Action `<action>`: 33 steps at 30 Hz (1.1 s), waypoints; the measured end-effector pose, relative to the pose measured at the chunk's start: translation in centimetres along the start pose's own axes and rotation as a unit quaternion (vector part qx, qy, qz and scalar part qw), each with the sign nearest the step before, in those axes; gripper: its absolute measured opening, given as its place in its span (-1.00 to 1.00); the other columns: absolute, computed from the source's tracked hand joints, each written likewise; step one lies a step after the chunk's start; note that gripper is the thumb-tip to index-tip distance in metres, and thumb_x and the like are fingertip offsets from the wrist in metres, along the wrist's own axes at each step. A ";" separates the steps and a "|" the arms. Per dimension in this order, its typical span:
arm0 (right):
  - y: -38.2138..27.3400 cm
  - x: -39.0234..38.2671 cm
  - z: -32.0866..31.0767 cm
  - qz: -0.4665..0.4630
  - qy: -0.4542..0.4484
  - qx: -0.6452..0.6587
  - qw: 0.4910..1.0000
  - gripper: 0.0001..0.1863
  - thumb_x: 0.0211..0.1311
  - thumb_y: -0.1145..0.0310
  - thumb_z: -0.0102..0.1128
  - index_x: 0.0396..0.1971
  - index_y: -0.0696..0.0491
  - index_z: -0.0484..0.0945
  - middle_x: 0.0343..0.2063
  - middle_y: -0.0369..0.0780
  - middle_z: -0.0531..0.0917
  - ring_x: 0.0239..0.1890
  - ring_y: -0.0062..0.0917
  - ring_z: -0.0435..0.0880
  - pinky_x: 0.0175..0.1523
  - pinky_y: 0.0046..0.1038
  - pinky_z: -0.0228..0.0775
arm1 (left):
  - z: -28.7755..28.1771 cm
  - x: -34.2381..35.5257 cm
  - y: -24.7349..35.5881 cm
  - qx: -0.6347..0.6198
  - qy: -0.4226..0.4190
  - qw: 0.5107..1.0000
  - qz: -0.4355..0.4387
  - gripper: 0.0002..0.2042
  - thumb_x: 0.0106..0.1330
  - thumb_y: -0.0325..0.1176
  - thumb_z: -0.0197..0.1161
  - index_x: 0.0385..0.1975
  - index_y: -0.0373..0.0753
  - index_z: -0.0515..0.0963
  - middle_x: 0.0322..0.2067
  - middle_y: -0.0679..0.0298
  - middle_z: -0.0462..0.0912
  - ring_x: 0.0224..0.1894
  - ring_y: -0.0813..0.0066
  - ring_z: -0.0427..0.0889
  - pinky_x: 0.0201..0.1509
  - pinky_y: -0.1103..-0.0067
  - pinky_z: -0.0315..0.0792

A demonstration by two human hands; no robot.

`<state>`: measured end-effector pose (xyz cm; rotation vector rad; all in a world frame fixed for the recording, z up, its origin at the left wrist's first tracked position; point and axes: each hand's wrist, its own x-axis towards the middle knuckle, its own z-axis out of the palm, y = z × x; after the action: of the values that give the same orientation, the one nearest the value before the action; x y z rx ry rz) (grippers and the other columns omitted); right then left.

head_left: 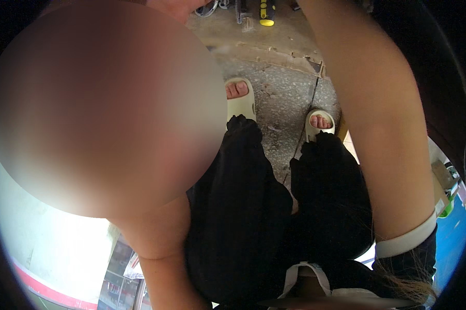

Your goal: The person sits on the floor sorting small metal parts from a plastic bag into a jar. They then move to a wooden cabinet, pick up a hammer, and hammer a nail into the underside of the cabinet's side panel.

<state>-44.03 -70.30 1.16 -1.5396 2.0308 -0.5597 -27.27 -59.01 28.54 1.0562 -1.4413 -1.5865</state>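
My left forearm rises from the lower edge and vanishes behind a large blurred patch. At the top edge, a strip of skin shows beside the patch. It may be part of my left hand, but its fingers cannot be made out. My right arm reaches up along the right side and leaves the picture at the top, so my right hand is out of sight. Between the arms, at the top, lie a black and yellow tool handle and some metal tools, partly cut off. What either hand holds is hidden.
A worn brown cardboard sheet covers the far floor, its edge torn. Speckled stone floor lies nearer. My feet in pale slippers and my black-trousered legs fill the middle. Boxes and a green item stand far right.
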 end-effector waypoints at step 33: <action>-4.4 -70.4 -39.2 -0.061 0.266 0.582 0.766 -0.64 0.17 -0.02 0.00 -0.44 -0.02 0.24 -0.70 -0.41 0.22 -0.69 -0.73 0.15 -0.60 -0.65 -0.05 | 0.0 -5.2 -14.4 0.318 -0.125 0.924 -0.173 -0.69 0.18 -0.17 0.17 -0.55 -0.34 0.48 -0.64 0.33 0.47 -0.61 0.56 0.36 -0.52 0.56 0.28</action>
<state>-50.46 -3.22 45.46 -0.7185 1.2875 -2.0062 -25.11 -52.77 14.71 1.5920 -2.1219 -1.5620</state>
